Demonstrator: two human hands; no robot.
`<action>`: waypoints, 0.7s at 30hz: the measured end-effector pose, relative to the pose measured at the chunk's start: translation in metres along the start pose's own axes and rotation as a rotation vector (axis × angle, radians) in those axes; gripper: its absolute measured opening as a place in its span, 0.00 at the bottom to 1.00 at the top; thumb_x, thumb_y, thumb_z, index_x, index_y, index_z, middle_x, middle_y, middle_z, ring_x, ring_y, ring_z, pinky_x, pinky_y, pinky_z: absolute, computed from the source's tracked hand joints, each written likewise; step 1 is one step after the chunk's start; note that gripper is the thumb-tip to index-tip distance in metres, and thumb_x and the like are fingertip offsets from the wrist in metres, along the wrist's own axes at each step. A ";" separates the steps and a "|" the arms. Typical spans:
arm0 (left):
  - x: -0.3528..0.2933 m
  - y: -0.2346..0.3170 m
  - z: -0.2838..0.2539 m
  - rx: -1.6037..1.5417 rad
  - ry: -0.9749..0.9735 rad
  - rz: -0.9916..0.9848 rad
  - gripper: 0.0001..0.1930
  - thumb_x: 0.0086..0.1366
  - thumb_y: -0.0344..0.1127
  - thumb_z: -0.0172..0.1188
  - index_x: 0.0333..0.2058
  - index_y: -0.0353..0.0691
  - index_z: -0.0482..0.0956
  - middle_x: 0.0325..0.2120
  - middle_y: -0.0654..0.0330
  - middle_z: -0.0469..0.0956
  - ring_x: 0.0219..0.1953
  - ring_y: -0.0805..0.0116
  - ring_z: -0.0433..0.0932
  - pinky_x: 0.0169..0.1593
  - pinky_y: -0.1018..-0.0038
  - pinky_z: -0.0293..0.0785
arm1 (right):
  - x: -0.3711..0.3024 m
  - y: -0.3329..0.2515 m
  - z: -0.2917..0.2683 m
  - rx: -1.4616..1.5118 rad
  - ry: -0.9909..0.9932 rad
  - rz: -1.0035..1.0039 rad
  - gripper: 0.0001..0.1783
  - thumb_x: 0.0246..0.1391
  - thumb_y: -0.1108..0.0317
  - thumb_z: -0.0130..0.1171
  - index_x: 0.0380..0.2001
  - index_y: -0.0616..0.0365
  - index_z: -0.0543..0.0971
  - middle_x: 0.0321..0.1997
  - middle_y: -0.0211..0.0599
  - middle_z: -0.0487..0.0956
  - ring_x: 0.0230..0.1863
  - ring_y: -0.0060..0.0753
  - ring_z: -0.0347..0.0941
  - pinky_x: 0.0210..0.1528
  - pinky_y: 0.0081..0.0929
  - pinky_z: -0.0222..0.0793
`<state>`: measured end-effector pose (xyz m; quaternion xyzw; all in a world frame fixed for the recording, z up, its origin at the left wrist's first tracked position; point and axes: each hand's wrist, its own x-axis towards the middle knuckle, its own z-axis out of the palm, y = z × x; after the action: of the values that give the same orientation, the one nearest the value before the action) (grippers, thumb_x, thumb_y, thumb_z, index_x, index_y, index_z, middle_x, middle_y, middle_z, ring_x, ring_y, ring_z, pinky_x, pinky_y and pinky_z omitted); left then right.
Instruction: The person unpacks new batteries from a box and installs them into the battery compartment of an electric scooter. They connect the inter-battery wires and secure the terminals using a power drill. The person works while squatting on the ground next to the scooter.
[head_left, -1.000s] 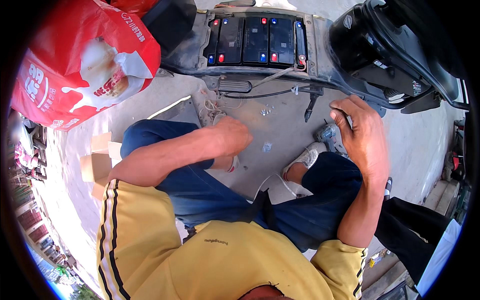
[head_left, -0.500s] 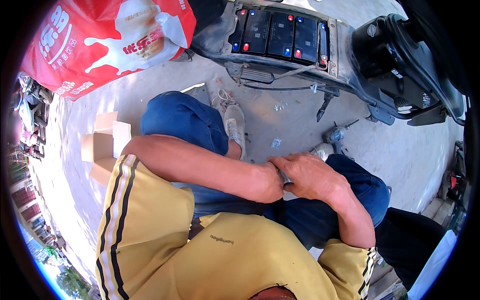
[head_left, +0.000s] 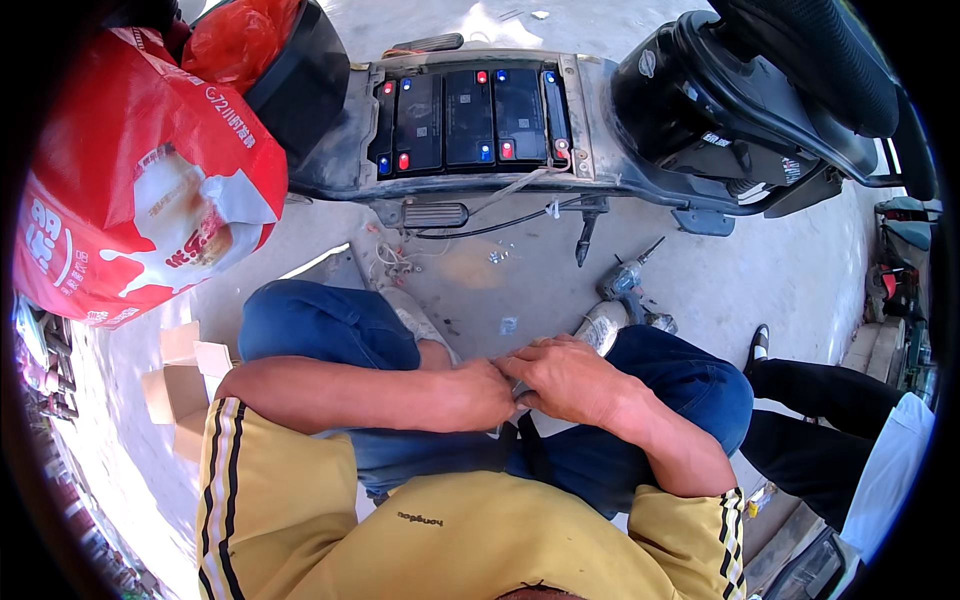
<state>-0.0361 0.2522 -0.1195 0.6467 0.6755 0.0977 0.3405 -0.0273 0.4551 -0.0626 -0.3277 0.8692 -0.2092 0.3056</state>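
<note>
Above my lap, my left hand [head_left: 482,395] and my right hand [head_left: 575,378] meet with their fingers bent. Between them shows a sliver of something grey, mostly covered by the fingers, so its kind stays hidden. Both hands are closed around it, the right one lying partly over the left fingertips. Beyond my knees stands a black electric scooter [head_left: 345,165], its floor compartment uncovered. Several black batteries [head_left: 420,125] with red and blue terminal caps sit side by side in it. A power drill [head_left: 622,280] lies on the ground near my right shoe.
A large red and white bag [head_left: 120,190] fills the upper left. An open cardboard box [head_left: 178,392] stands by my left knee. Small loose metal parts [head_left: 500,257] and a clear packet [head_left: 509,326] lie on the concrete. Another person's black-trousered leg [head_left: 830,400] is at the right.
My view has shifted, showing more of the scooter and the red bag. Both hands remain together in nearly the same grip. More of the other person's leg and foot shows.
</note>
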 end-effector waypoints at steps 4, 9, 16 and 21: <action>-0.012 -0.010 -0.003 0.038 -0.029 -0.126 0.09 0.64 0.33 0.63 0.38 0.37 0.88 0.41 0.52 0.87 0.48 0.53 0.86 0.50 0.58 0.78 | 0.000 -0.007 0.003 -0.032 -0.059 0.050 0.34 0.56 0.60 0.75 0.64 0.56 0.78 0.58 0.40 0.85 0.60 0.49 0.80 0.63 0.47 0.74; -0.019 -0.034 0.046 0.202 0.051 -0.308 0.10 0.64 0.37 0.62 0.41 0.40 0.86 0.41 0.55 0.84 0.48 0.56 0.83 0.49 0.61 0.77 | -0.001 -0.008 0.005 -0.080 -0.169 0.053 0.31 0.58 0.58 0.73 0.63 0.53 0.80 0.57 0.38 0.84 0.61 0.47 0.79 0.63 0.46 0.74; -0.027 -0.056 0.053 0.187 0.113 -0.366 0.12 0.66 0.38 0.60 0.43 0.39 0.85 0.42 0.54 0.84 0.48 0.56 0.83 0.50 0.61 0.76 | 0.000 -0.010 0.006 -0.128 -0.138 0.037 0.26 0.56 0.59 0.74 0.57 0.52 0.82 0.53 0.35 0.84 0.59 0.45 0.80 0.61 0.46 0.74; -0.030 -0.060 0.059 0.174 0.122 -0.401 0.13 0.64 0.39 0.62 0.42 0.39 0.85 0.41 0.55 0.84 0.48 0.56 0.83 0.50 0.60 0.76 | 0.002 -0.008 0.008 -0.136 -0.132 0.031 0.23 0.56 0.59 0.74 0.54 0.53 0.82 0.51 0.35 0.83 0.58 0.46 0.80 0.60 0.46 0.74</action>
<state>-0.0518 0.1975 -0.1882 0.5193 0.8157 0.0084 0.2547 -0.0199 0.4465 -0.0648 -0.3471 0.8645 -0.1229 0.3422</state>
